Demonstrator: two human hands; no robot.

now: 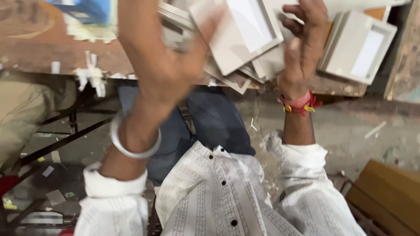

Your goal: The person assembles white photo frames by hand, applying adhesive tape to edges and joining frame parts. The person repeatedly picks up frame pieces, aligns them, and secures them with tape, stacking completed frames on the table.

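Here, the left hand (164, 65) is blurring with motion, its grip closing around a pale card frame (238, 32), though the fingers themselves are hard to make out. The right hand (304, 43) is hanging beside the same frame with its fingers curled loosely and nothing in them, its grip open. A metal bangle (133, 142) is sitting on the left wrist and a red thread (299, 105) on the right. The frame is lying atop a loose pile (245, 74) of similar pale pieces on the worn brown worktop (39, 52); another frame (361, 46) is resting apart to the right. Paper scraps (92, 74) are clinging to the worktop's edge. Below, a dusty floor (358, 131) is showing, littered with bits. A blue object (85, 9) is being cut off at the top edge, and a wooden board (385, 196) at the lower right.
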